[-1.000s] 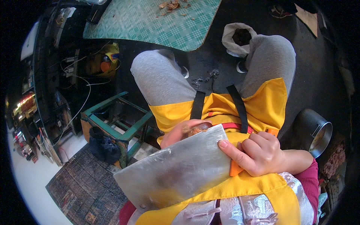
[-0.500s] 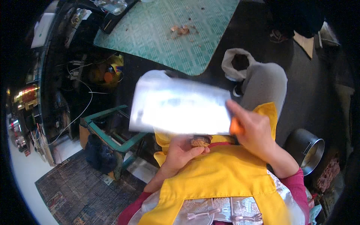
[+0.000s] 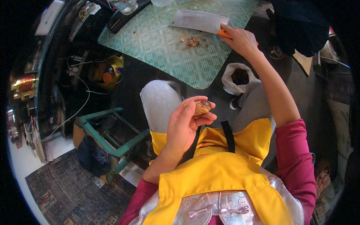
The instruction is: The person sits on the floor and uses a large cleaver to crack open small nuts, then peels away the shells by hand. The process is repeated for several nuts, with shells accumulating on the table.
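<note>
In my left hand (image 3: 186, 122), held above my lap, the fingers pinch a partly peeled chestnut (image 3: 203, 108). A glossy dark brown patch of shell shows on it, beside rough tan flesh or skin. My right hand (image 3: 240, 39) is stretched out over the table's right side, its fingers closed round the orange handle of a cleaver (image 3: 198, 23). The wide grey blade points left, at or just above the green checked tabletop (image 3: 168, 60); whether it touches cannot be told. Peel scraps (image 3: 192, 41) lie on the table just nearer than the blade.
A white bag (image 3: 227, 80) with dark contents stands open on the floor right of the table. At the left is a green stool frame (image 3: 122, 150), with a yellow bag (image 3: 112, 71) and white cables behind it. A dark-clothed shape (image 3: 300, 26) is at the far right.
My right hand has carried the cleaver from above my lap away to the table. My left hand, still holding the chestnut, has risen and moved slightly forward. The view has shifted slightly.
</note>
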Available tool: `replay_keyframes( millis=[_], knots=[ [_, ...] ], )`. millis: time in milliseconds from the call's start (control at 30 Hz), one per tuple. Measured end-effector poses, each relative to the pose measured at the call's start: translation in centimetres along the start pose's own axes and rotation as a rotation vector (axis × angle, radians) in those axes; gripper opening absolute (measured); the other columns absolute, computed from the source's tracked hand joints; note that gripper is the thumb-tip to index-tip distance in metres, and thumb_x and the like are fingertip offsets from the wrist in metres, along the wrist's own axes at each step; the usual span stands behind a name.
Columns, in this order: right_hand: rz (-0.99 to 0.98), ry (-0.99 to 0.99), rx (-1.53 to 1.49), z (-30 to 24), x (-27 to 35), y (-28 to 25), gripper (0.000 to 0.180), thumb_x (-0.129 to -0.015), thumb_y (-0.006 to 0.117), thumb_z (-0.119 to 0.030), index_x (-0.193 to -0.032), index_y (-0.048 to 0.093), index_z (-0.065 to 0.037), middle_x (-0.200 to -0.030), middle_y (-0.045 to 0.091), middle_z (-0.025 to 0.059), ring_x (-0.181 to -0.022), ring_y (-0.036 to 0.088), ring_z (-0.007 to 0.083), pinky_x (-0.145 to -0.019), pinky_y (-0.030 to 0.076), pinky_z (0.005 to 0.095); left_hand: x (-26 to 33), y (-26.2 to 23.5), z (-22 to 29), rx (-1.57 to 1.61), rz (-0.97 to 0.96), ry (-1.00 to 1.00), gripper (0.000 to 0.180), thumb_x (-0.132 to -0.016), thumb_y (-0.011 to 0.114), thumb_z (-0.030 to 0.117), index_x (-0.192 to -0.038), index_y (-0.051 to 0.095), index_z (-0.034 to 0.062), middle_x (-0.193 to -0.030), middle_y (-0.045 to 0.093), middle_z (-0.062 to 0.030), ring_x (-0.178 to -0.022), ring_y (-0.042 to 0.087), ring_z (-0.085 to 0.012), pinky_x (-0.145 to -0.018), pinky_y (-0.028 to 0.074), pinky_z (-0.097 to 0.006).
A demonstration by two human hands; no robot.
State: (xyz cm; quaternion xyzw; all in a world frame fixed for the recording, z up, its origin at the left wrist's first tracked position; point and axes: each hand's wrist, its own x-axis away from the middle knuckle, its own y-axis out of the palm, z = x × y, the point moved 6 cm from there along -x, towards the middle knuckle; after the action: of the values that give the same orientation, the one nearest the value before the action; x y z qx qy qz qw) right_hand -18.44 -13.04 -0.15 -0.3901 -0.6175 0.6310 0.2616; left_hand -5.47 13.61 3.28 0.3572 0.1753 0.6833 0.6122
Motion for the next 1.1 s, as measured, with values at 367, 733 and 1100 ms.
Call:
replay_keyframes(
  millis=[367, 733, 1100],
  knots=[
    [-0.147, 0.361, -1.908, -8.0, 5.6, -2.2, 0.032, -0.098, 0.056, -0.024, -0.119, 0.060, -0.002, -0.083, 0.065, 0.0040, -0.062, 0.060, 0.0063, -0.051, 0.048, 0.0188, -10.6, 2.4, 3.1, -1.042, 0.217, 0.875, 0.026, -0.093, 0.062, 0.011, -0.117, 0.065, 0.0026, -0.115, 0.059, -0.0114, -0.095, 0.057, -0.0182, -0.081, 0.047, -0.027],
    [-0.181, 0.447, -1.718, -3.4, 3.0, -0.5, 0.021, -0.090, 0.066, -0.016, -0.104, 0.067, -0.001, -0.082, 0.065, 0.0018, -0.057, 0.050, 0.0018, -0.049, 0.040, 0.0148, -15.7, 1.8, 5.1, -0.881, 0.004, 0.264, 0.016, -0.088, 0.066, 0.004, -0.101, 0.066, -0.0049, -0.086, 0.065, -0.0104, -0.070, 0.067, -0.0145, -0.062, 0.053, -0.024],
    [-0.009, 0.230, -1.457, -5.0, 2.9, -1.8, 0.013, -0.084, 0.068, -0.005, -0.094, 0.064, 0.003, -0.081, 0.067, 0.0043, -0.071, 0.062, 0.0088, -0.065, 0.050, 0.0229, -14.9, 1.3, 5.1, -1.238, 0.004, 0.528, 0.012, -0.085, 0.059, -0.001, -0.097, 0.061, -0.0016, -0.081, 0.063, -0.0160, -0.066, 0.064, -0.0310, -0.058, 0.051, -0.037]
  ],
)
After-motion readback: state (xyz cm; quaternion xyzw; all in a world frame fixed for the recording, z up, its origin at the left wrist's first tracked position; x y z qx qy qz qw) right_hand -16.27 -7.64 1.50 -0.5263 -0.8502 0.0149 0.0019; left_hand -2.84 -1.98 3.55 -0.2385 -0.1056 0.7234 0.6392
